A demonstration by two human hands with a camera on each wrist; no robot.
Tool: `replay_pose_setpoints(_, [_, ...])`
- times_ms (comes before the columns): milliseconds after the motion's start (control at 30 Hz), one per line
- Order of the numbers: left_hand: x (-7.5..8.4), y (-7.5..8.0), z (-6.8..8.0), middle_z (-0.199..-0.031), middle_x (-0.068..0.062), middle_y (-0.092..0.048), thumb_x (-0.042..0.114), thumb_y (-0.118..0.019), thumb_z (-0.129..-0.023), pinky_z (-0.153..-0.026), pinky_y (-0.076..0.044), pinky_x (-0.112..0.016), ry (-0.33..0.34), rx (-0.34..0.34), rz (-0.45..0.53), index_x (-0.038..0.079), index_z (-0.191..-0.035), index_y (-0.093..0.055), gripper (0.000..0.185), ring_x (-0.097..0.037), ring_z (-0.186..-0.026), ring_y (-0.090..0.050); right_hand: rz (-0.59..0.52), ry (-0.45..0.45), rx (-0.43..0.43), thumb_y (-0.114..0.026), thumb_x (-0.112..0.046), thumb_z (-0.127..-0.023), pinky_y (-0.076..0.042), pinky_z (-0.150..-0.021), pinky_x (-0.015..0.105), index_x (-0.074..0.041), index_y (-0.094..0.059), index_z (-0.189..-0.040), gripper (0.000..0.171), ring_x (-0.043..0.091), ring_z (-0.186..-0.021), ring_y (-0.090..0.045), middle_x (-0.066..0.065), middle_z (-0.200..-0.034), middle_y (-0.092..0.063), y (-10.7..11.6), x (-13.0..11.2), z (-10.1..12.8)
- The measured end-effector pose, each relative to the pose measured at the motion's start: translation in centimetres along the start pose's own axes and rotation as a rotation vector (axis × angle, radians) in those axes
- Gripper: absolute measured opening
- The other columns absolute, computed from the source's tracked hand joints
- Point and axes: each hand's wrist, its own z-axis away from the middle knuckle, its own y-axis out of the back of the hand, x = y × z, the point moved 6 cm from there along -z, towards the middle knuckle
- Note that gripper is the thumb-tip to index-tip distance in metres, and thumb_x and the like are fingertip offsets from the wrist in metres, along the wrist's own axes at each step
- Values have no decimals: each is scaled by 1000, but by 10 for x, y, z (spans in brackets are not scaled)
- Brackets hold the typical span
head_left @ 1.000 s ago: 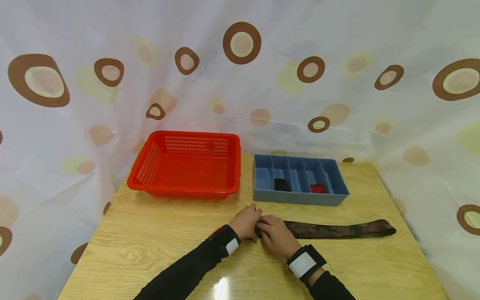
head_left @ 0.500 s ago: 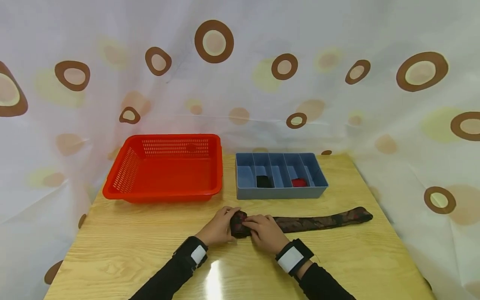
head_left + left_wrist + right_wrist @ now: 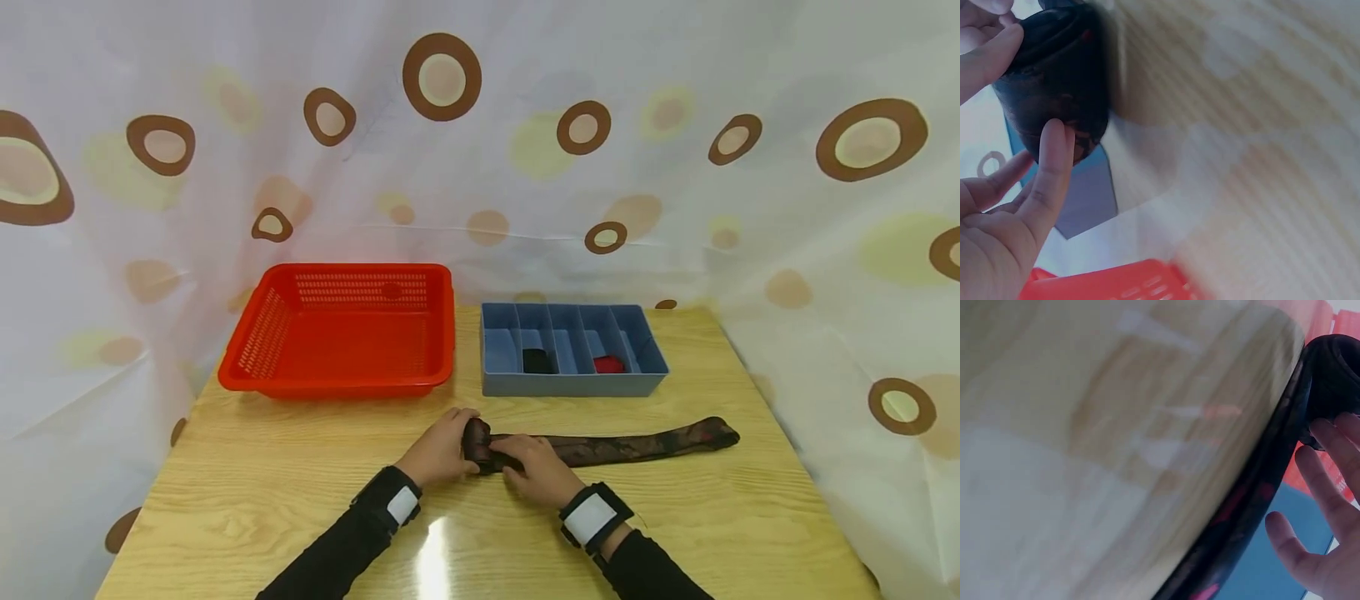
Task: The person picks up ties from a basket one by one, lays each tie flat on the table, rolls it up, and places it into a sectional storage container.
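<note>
A long strip of dark, sheer cloth with reddish flowers (image 3: pixel 622 451) lies across the table, its left end wound into a thick roll (image 3: pixel 476 446). My left hand (image 3: pixel 438 450) holds this roll from the left, the thumb on the near side and fingers round the far side. In the left wrist view the roll (image 3: pixel 1054 94) stands on edge between the fingertips. My right hand (image 3: pixel 538 471) lies over the strip just right of the roll, fingertips against it. The right wrist view shows its fingers (image 3: pixel 1329 494) fairly straight and spread, alongside the flat strip (image 3: pixel 1235 519).
A red plastic basket (image 3: pixel 337 385) stands at the back left. Right of it is a blue-grey divided box (image 3: pixel 573 385), with a black folded item (image 3: pixel 537 361) and a red one (image 3: pixel 609 364) in separate compartments. A patterned curtain (image 3: pixel 480 167) hangs behind the wooden table (image 3: pixel 262 500).
The left hand has drawn back from over the cloth to the roll's left side, leaving the roll in sight. The right fingers have shifted slightly on the cloth. The head view has swung a little.
</note>
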Motion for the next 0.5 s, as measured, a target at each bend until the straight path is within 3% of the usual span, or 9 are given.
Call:
replay_pose_setpoints(167, [8, 6, 1, -118, -14, -56, 23, -85, -67, -91, -49, -37, -14, 20, -52, -1, -127, -49, 74, -26, -104, -57, -31, 13, -40, -61, -13, -90, -38, -97, 53, -8, -56, -129, 40, 28, -123, -51, 10, -130, -58, -6, -3, -1])
replay_pose_setpoints(367, [19, 0, 0, -103, -9, -58, 26, -88, -63, -84, -51, -30, -70, 33, -225, 2, -114, -57, 64, -21, -93, -58, 83, 47, -61, -60, -17, -90, -36, -94, 52, -7, -60, -126, 37, 29, -120, -46, 8, -132, -55, -12, -5, -2])
replay_pose_setpoints(500, [25, -6, -5, -95, -6, -57, 27, -88, -62, -81, -50, -27, -93, 35, -350, 5, -104, -60, 55, -19, -89, -58, 144, 53, 57, -63, -14, -88, -39, -89, 48, -9, -68, -114, 27, 26, -111, -50, 6, -121, -60, -1, -8, -3])
